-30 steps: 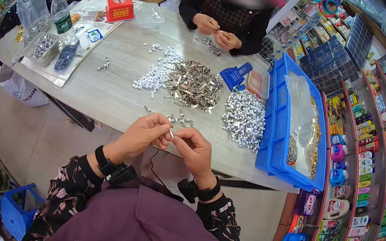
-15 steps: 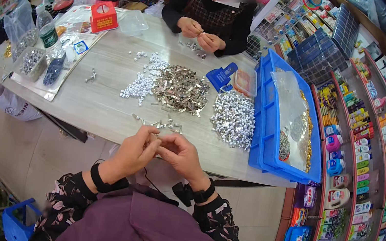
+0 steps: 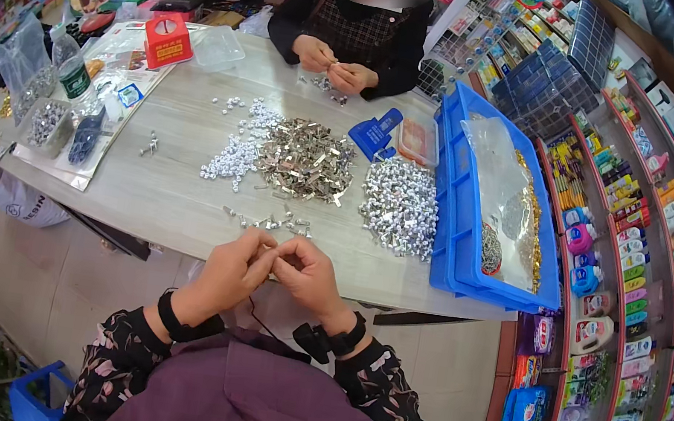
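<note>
At the table's front edge, my left hand (image 3: 231,269) and my right hand (image 3: 306,273) meet fingertip to fingertip in a pinch. Whatever lies between the fingers is hidden. Just beyond them is a loose row of small silvery metal parts (image 3: 270,224). Farther in rises a heap of metal clips (image 3: 305,161), with white beads (image 3: 230,161) scattered along its left side. To the right of that heap lies a broad pile of white-and-silver pieces (image 3: 399,206), too small to name surely.
A blue crate (image 3: 454,266) with plastic bags stands at the table's right. Across the table (image 3: 176,188), a person (image 3: 353,32) works small parts by hand. A bottle (image 3: 72,72), a tub (image 3: 45,126) and a red box (image 3: 168,42) are on the left. Shelves (image 3: 568,346) line the right.
My fingers have closed more tightly together at the fingertips. The whole view has shifted slightly, and the piles look the same.
</note>
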Motion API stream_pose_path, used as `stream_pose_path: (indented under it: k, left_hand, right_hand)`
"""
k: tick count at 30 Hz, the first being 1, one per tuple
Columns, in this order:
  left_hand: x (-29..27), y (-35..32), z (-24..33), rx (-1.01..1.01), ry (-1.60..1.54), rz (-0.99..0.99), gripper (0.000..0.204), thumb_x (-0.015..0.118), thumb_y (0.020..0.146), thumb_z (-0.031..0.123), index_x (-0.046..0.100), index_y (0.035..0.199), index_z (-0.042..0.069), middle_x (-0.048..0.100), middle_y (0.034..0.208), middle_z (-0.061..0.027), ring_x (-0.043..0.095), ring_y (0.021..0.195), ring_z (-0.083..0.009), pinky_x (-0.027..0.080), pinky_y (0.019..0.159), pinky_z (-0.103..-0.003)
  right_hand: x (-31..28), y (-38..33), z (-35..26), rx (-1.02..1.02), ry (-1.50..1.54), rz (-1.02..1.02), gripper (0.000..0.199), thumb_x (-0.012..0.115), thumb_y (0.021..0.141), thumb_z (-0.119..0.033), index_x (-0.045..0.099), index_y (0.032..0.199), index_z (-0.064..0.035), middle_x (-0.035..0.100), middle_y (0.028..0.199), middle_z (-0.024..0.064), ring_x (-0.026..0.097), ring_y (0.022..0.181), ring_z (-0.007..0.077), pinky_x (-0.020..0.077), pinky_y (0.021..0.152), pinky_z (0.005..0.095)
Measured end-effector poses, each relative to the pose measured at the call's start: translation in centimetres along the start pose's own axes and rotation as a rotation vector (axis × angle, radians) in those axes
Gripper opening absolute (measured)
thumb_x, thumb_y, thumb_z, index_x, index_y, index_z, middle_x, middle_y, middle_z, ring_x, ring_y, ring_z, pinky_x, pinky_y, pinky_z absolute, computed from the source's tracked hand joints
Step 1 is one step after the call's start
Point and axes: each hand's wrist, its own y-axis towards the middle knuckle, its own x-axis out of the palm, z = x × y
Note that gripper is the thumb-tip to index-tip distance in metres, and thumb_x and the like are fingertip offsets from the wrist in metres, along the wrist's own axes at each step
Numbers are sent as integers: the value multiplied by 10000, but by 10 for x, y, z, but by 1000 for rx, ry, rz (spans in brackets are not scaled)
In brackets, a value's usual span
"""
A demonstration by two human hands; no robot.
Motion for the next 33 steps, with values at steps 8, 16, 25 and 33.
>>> stream_pose_path:
  k: [8,16,25,33]
  left_hand:
    - [-4,14,-27,-278,-627,-185,170,526,895,112,479,1044,47,556,742,-13,538,604,-75,452,525,-211]
    - [-17,15,-40,-395,-569,-82,209,536,893,142,470,1068,51,533,717,-6,509,574,-61,435,506,-194]
    - [-10,13,-17,-377,-696,-89,176,528,896,127,465,1041,50,536,692,-12,510,562,-62,431,498,-188]
    - [-42,25,-36,-225,-174,-39,186,552,854,122,476,1007,48,546,652,-54,550,567,-133,429,489,-269]
  right_hand:
    - [-24,-5,-12,29,-185,86,424,605,844,-75,431,1226,-12,600,909,49,579,766,86,480,677,215]
    - [-95,11,-42,85,78,668,557,576,870,-151,304,1335,-7,622,863,91,577,673,110,473,601,218]
    - [-11,2,-14,28,-228,48,273,601,851,-109,578,1108,-21,618,872,27,550,728,50,444,619,194]
    - [-35,12,-20,-46,-525,114,218,618,833,-120,621,1028,-22,620,871,41,575,721,75,461,644,209]
